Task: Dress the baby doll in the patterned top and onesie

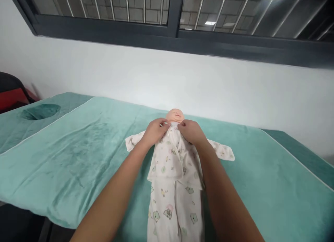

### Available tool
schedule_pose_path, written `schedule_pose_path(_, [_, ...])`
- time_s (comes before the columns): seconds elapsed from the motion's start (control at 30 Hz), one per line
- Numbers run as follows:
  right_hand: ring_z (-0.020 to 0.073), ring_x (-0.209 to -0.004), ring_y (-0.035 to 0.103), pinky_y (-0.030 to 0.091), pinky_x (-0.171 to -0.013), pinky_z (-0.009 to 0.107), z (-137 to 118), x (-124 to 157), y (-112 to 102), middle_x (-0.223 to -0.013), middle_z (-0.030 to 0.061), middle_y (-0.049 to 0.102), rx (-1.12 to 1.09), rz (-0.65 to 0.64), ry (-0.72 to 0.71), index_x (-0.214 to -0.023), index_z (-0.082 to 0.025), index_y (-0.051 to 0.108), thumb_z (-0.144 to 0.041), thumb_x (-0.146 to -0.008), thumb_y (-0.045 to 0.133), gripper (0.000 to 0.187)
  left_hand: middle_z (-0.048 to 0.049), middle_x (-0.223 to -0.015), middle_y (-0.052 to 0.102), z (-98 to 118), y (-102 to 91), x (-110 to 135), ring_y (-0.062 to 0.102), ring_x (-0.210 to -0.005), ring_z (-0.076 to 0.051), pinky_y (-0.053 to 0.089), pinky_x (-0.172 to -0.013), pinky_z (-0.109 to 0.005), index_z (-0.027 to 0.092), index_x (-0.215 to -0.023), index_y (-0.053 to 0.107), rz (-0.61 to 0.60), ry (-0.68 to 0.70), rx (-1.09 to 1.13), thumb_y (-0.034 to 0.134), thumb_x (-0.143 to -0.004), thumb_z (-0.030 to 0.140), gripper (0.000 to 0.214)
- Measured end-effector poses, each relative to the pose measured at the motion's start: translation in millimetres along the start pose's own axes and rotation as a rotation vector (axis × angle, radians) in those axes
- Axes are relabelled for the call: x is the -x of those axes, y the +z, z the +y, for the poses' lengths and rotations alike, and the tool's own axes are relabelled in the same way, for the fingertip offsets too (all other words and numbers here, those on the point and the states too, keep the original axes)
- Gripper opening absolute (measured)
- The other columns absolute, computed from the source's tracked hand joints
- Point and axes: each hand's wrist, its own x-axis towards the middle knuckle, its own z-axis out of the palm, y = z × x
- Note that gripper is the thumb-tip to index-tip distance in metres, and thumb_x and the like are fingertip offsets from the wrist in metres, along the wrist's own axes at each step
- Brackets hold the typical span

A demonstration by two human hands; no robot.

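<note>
A baby doll (175, 116) lies on its back on a teal towel (78, 155), head toward the wall. It wears a white printed jacket (169, 158) and matching white trousers (172, 210). My left hand (155, 130) rests on the jacket's collar at the doll's right shoulder, fingers curled and pinching the fabric. My right hand (191, 131) does the same on the other side of the collar. Both hands meet just under the doll's chin. The jacket's sleeves are spread out to either side.
The towel covers a teal massage bed (300, 151) with a face hole (39, 111) at the far left. A white wall (235, 85) and a dark-framed window (172, 29) stand close behind. A dark chair with red padding (10, 95) sits at left.
</note>
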Motion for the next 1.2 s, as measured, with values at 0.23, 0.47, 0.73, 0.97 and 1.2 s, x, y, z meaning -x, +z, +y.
schedule_pose_path(0.23, [0.0171,-0.059,0.049,0.03,-0.053,0.029,12.8,8.1,-2.6,-0.065,0.0013,0.06,-0.004,0.007,0.111,-0.067,-0.024,0.047,-0.056,-0.082,0.056,0.036,0.0008,-0.067,0.062,-3.9,13.7,-27.1,0.052,-0.055,-0.012,0.038,-0.055,-0.025,0.018,-0.075,0.067,-0.127,-0.032,-0.034,0.062,-0.081,0.039,0.022])
schedule_pose_path(0.47, [0.0138,-0.052,0.043,0.028,-0.051,0.029,25.0,7.2,-16.9,-0.056,-0.002,0.054,-0.116,-0.15,0.014,-0.06,-0.022,0.045,-0.035,-0.083,0.054,0.028,0.0045,-0.058,0.053,0.9,24.3,-23.7,0.048,-0.049,-0.007,0.039,-0.049,-0.02,0.017,-0.072,0.06,-0.032,-0.261,0.653,0.074,-0.076,0.042,0.029])
schedule_pose_path(0.73, [0.0119,-0.059,0.042,0.035,-0.057,0.025,19.5,-1.1,16.1,-0.064,-0.0054,0.049,-0.926,0.103,0.033,-0.076,-0.023,0.056,-0.039,-0.081,0.059,0.017,-0.0014,-0.066,0.063,3.9,35.8,-21.6,0.059,-0.059,-0.01,0.048,-0.055,-0.021,0.014,-0.078,0.07,-0.059,-0.25,0.692,0.076,-0.076,0.038,0.025])
schedule_pose_path(0.97, [0.0134,-0.061,0.049,0.037,-0.06,0.026,18.2,-1.1,14.6,-0.067,-0.004,0.06,-0.733,0.13,0.107,-0.071,-0.021,0.061,-0.035,-0.075,0.062,0.014,-0.0031,-0.072,0.067,-2.5,32.9,-24.1,0.063,-0.068,-0.012,0.051,-0.063,-0.023,0.012,-0.093,0.075,-0.163,-0.245,0.681,0.072,-0.078,0.023,0.019])
schedule_pose_path(1.2, [0.0135,-0.058,0.051,0.039,-0.055,0.026,25.4,5.9,24.6,-0.068,-0.0022,0.062,-0.968,0.143,0.134,-0.079,-0.022,0.063,-0.035,-0.073,0.066,0.015,-0.0027,-0.072,0.068,-1.8,36.5,-23.1,0.062,-0.065,-0.011,0.051,-0.061,-0.023,0.013,-0.088,0.073,-0.096,-0.22,0.609,0.074,-0.076,0.024,0.016])
